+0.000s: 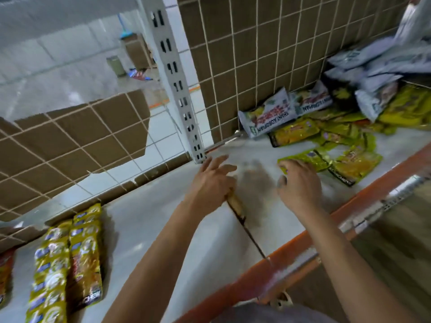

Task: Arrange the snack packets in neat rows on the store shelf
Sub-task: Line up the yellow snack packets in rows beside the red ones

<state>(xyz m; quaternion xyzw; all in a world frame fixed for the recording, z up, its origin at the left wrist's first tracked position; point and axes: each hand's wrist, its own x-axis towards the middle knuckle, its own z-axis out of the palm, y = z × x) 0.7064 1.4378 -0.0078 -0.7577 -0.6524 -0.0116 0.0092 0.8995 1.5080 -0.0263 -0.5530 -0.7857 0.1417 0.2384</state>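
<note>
Two neat rows of yellow snack packets lie at the left of the white shelf. A loose heap of yellow packets and grey-white packets is spread over the shelf's right side. My left hand hovers over the bare middle of the shelf with fingers spread, holding nothing. My right hand reaches toward the nearest yellow packet, its fingertips at the packet's left edge; whether it grips the packet is unclear. The view is motion-blurred.
A white slotted upright post stands at the shelf's back by a wire grid backed with torn cardboard. An orange rail edges the shelf front. A dark seam crosses the shelf. A red packet lies far left.
</note>
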